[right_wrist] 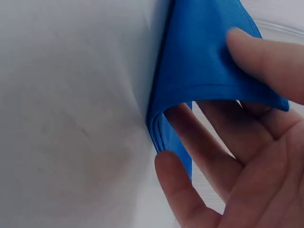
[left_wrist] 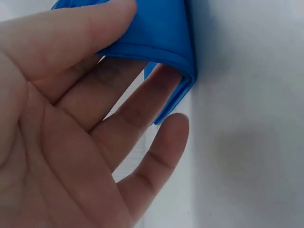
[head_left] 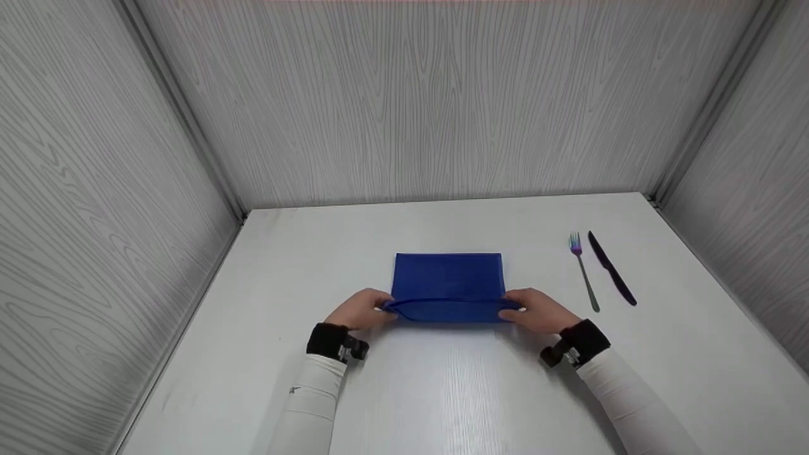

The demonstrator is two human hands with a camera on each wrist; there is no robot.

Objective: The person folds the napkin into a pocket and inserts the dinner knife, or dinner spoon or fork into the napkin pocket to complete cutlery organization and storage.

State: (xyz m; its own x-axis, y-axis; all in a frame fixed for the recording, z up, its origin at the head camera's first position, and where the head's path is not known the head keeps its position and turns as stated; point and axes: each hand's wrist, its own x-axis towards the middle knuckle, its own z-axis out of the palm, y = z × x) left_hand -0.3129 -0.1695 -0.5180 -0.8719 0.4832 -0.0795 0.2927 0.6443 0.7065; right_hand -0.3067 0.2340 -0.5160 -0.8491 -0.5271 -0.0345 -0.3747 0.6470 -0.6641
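A blue cloth napkin (head_left: 449,275) with stitched hems lies on the table, its near part raised and curled up into a fold. At the left end of that fold, my left hand (head_left: 363,311) pinches the cloth. Its thumb (left_wrist: 95,28) lies on the outer face while other fingers reach inside the fold. My right hand (head_left: 538,311) grips the opposite end in the same way, thumb (right_wrist: 261,54) on the outer face and fingers under the layer. In both wrist views the little finger sits outside the cloth, close to the folded edge.
To the right of the napkin lie a fork (head_left: 584,272) with a rainbow sheen and a dark knife (head_left: 612,268), side by side. The white table (head_left: 303,253) is enclosed by grey wood-grain panels at the back (head_left: 430,107), left and right.
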